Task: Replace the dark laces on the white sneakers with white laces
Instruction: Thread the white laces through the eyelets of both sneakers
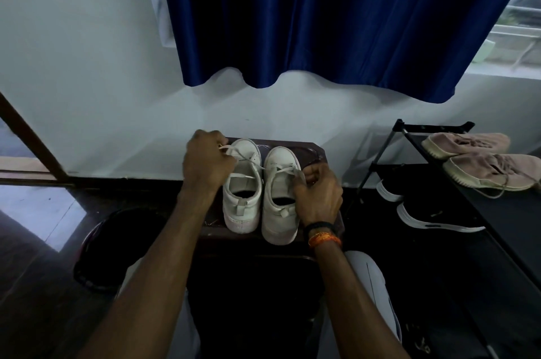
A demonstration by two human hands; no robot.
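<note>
- The left hand (208, 163) has its fingers curled and pinches one end of a white lace (245, 160) near the toe of the left sneaker (242, 200); the lace runs from the hand across the eyelets of this shoe.
- The right hand (317, 196) is also curled, and its fingers pinch the white lace of the right sneaker (280, 206) at the side of the shoe.
- There are two white sneakers, side by side and touching, with heels toward the person and toes toward the wall.
- Both sneakers show white laces; I see no dark lace in them from this view.
- The two sneakers stand on one dark stool (317, 153), which is between the person's knees.
- On the right wrist there are two bands: one black (319, 226) and one orange (325, 239).
- To the right stands one black shoe rack (409, 136). On its top shelf lie two pink shoes (480, 159), and on the shelf below two black shoes with white soles (433, 216).
- To the left of the stool, on the floor, is one dark round object (96, 253); what it is I cannot tell.
- Above, one blue curtain (336, 15) hangs in front of the white wall (87, 80), and a window (518, 24) shows at the right edge.
</note>
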